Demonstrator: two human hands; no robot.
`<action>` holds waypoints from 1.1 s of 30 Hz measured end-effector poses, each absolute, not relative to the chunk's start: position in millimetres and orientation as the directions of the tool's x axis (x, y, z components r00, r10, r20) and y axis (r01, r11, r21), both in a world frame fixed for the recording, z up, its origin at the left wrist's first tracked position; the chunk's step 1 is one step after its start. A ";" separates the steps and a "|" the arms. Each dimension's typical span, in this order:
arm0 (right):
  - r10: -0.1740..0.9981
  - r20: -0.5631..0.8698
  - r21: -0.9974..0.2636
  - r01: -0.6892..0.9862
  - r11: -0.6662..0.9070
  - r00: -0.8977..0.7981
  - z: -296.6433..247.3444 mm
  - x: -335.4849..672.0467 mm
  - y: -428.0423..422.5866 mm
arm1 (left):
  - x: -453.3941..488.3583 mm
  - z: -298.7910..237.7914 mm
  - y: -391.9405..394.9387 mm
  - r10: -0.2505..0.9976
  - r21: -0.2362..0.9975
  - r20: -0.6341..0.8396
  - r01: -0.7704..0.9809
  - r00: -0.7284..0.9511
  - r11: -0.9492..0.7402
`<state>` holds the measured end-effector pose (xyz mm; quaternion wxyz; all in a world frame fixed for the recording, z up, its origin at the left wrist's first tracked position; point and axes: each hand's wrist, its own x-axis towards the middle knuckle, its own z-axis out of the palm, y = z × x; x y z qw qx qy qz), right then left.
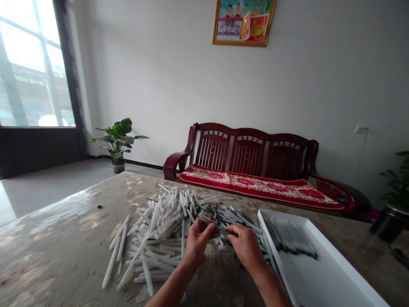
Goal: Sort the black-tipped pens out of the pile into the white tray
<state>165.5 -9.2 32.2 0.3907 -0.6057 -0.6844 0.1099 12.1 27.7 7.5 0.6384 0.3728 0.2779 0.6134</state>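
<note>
In the head view, a person works bare-handed over a patterned bench (41, 251), left hand (198, 238) and right hand (245, 245) close together above the near side of a heap of white tubes (166, 219). Each grip is narrow, thumb and fingertips pinched on a slim grey piece (222, 229); whether it is one length or two parts meeting, blur and fingers make it impossible to tell. The piece is held between the hands, well apart from the tray.

The likeliest mishap is a slip: with so little surface under the fingertips, the piece could drop and be lost among its lookalikes. A low wrist might also knock the loosely crossed tubes, which look apt to roll, and dark slender pieces (238, 216) crowd close to the tray, where a nudge could mix them with the white ones.

To the right, a shallow white tray (345, 277) carries a row of slim sticks (290, 234), laid side by side in its far part, dark ends toward the viewer. Beyond the bench, a pot (118, 166) on the floor holds a leafy plant (116, 136).
</note>
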 end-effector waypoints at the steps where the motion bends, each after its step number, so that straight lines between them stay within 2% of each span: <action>1: 0.932 0.360 -0.662 0.716 0.222 0.044 36.2 166.0 -10.1 | 11.3 9.0 27.7 0.989 0.818 0.102 -0.574 0.107 -0.023; 4: 0.967 0.248 -0.782 0.600 0.169 0.050 44.5 167.4 -12.8 | 9.9 11.1 26.8 0.987 0.810 0.073 -0.586 0.140 0.023; 7: 0.975 0.209 -0.862 0.485 0.146 0.078 50.9 167.8 -14.6 | 11.1 11.7 24.2 0.987 0.763 0.010 -0.639 0.163 0.098; 11: 0.927 0.318 -0.906 0.351 0.236 0.198 60.1 161.1 -15.9 | 16.0 15.3 18.6 0.979 0.640 -0.089 -0.742 0.185 0.199; 13: 0.906 0.342 -0.933 0.207 0.295 0.248 62.2 154.8 -16.3 | 18.0 17.5 15.8 0.972 0.575 -0.147 -0.784 0.183 0.234; 16: 0.929 0.262 -0.959 -0.037 0.281 0.263 59.6 146.2 -16.3 | 19.3 18.2 12.3 0.953 0.504 -0.226 -0.814 0.200 0.290; 18: 0.945 0.204 -0.965 -0.113 0.238 0.255 55.0 142.8 -16.4 | 19.7 16.6 10.0 0.944 0.497 -0.239 -0.807 0.226 0.319; 23: 0.939 0.139 -0.964 -0.174 0.201 0.314 50.4 147.0 -15.7 | 22.1 11.7 4.2 0.933 0.615 -0.168 -0.706 0.318 0.351; 27: 0.879 0.097 -0.955 -0.205 0.214 0.466 66.7 177.3 -6.5 | 24.2 10.0 3.2 0.915 0.700 -0.229 -0.597 0.332 0.391; 28: 0.859 0.101 -0.962 -0.171 0.213 0.501 71.9 189.9 -3.3 | 24.3 9.5 3.6 0.916 0.719 -0.235 -0.577 0.324 0.389; 30: 0.837 0.146 -0.988 0.033 0.151 0.527 80.7 220.0 2.0 | 23.8 8.3 4.8 0.923 0.750 -0.235 -0.548 0.304 0.371; 33: 0.811 0.152 -0.982 0.178 0.061 0.565 85.5 272.7 2.7 | 22.0 6.2 6.1 0.928 0.770 -0.245 -0.525 0.281 0.363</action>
